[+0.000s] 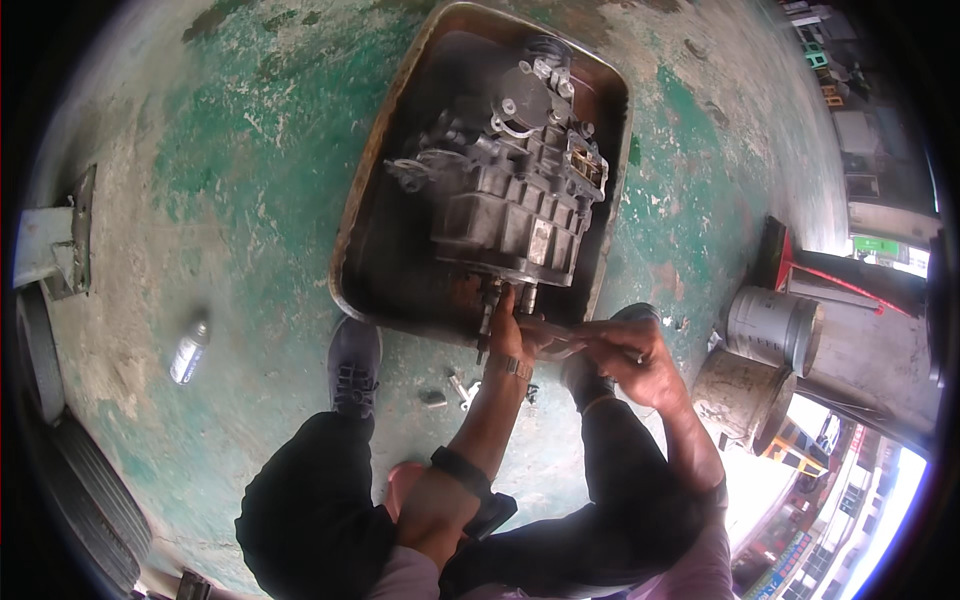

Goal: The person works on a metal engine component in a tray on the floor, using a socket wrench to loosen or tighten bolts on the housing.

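Note:
A grey metal gearbox lies in a rusty-rimmed metal tray on the floor, its shafts pointing toward me. My left hand is at the tray's near edge, with its thumb up against the shaft end of the gearbox. Its other fingers are curled and partly hidden. Just to the right, my right hand is closed, with its fingers reaching toward the left one. Between the hands shows a dark, curved part that I cannot make out clearly.
Small metal parts lie on the green floor between my shoes. A spray can is at the left, beyond it tyres. Metal drums stand at the right. Beneath me is a reddish seat.

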The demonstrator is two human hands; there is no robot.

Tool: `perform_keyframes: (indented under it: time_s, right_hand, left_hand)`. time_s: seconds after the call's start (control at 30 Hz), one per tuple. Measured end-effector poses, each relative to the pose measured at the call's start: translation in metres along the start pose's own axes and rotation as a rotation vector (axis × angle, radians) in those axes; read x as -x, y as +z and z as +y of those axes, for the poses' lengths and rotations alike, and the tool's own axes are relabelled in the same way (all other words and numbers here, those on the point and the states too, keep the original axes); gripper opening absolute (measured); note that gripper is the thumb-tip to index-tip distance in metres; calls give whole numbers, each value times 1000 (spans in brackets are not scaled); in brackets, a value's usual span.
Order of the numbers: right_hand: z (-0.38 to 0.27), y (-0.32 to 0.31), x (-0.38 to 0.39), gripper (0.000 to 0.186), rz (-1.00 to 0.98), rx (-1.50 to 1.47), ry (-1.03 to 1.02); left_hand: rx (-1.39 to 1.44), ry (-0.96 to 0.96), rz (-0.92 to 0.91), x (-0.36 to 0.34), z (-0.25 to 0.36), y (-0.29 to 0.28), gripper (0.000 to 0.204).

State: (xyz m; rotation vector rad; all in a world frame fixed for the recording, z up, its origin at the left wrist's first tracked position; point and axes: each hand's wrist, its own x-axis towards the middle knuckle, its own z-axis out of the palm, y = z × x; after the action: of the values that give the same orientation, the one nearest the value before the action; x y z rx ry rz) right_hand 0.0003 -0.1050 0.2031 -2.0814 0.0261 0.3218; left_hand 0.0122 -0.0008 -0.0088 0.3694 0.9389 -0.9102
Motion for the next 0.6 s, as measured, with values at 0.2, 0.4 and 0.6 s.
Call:
perform_keyframes:
  time_s: [0.2,0.4,0.6]
  right_hand:
    - [62,-18,30,27,419,-478,421]
    - [166,1,73,34,556,-916,460]
    - [181,9,83,37,491,-1067,788]
  left_hand:
    - [56,60,-26,21,-6,26,56]
    - [-5,173,16,26,-8,29,69]
    - [-69,197,59,30,-2,27,65]
